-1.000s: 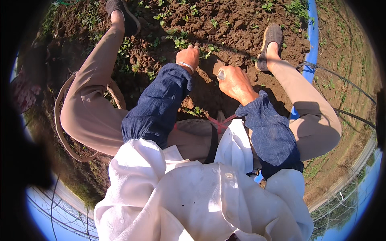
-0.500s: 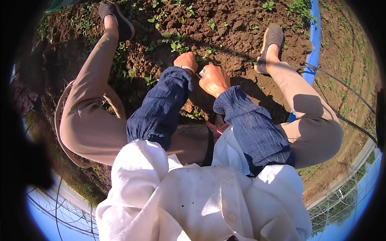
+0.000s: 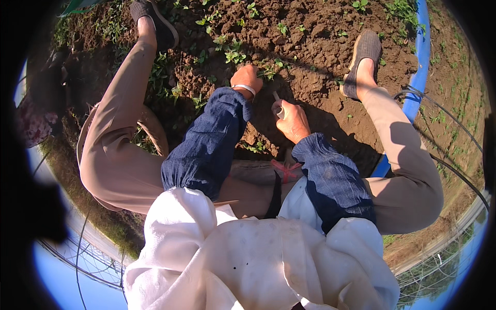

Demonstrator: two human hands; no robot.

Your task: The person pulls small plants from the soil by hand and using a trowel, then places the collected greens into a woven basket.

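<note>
The right hand point(image 3: 293, 123) is curled around a small tool point(image 3: 276, 96), tip poking out ahead. It looks light and hard; hold it behind the tip. Left hand point(image 3: 248, 77), beside plants point(image 3: 267, 71): can't tell its grip.

The curled left hand point(image 3: 247, 77), with a white band point(image 3: 245, 87) at its wrist, lies beside small green plants point(image 3: 235, 56); the right hand point(image 3: 293, 124) grips a slim tool point(image 3: 277, 98) above brown soil point(image 3: 323, 85). A blue hose point(image 3: 423, 54) runs beyond the right shoe point(image 3: 368, 47).
</note>
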